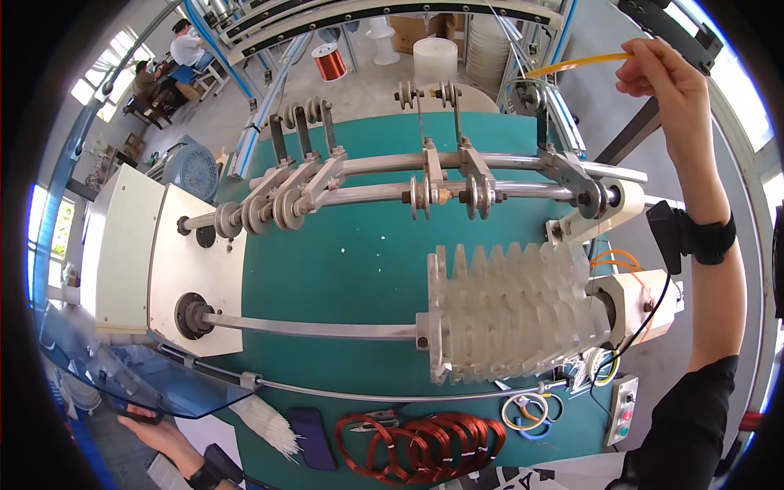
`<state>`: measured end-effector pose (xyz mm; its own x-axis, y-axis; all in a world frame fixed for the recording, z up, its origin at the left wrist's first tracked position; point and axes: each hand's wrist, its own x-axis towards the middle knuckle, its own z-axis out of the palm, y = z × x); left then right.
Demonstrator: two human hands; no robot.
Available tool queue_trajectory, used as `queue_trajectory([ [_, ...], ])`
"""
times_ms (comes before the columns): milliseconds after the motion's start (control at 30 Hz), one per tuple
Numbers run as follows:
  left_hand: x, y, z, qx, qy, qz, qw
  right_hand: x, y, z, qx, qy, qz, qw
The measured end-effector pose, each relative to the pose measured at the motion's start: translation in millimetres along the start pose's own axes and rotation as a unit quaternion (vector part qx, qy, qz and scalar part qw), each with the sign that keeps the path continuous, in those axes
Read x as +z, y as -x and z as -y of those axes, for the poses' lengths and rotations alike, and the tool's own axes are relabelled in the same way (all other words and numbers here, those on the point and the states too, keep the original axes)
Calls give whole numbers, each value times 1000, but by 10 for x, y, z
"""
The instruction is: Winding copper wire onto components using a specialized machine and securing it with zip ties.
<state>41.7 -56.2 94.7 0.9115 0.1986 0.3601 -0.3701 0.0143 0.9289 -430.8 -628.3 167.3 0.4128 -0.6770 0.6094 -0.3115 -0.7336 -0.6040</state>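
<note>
My right hand (663, 73) is raised at the upper right. Its thumb and fingers pinch the end of a yellow sleeve-like strip (584, 63), which runs left toward a grooved guide pulley (529, 100). At the lower left, my left hand (163, 441) has its fingers around a dark handle (140, 415) at the lower edge of a clear tinted cover (155, 380). Between my hands stands a winding machine with a translucent white stepped former (514, 310) on a square metal shaft (314, 327). Above the former, two metal rods (506, 189) carry several small pulleys.
Several red-brown wire coils (445, 449) lie along the front of the green table (327, 282). Near them are a dark phone (313, 438), white ties (265, 425), scissors (531, 412) and a button box (622, 411). Behind stands a copper wire spool (329, 62); people sit at the far left.
</note>
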Motion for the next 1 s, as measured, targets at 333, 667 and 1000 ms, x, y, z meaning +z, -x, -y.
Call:
queue_trajectory([
  [333,80,883,-173,7,16,31,999,518,-716,-697,37,23,1,999],
  [667,-111,1114,-347,-59,107,64,990,643,-1105,-1207,-27,162,25,986],
  [1000,102,1936,-573,-41,110,302,946,-1579,1714,1157,-100,323,-61,939],
])
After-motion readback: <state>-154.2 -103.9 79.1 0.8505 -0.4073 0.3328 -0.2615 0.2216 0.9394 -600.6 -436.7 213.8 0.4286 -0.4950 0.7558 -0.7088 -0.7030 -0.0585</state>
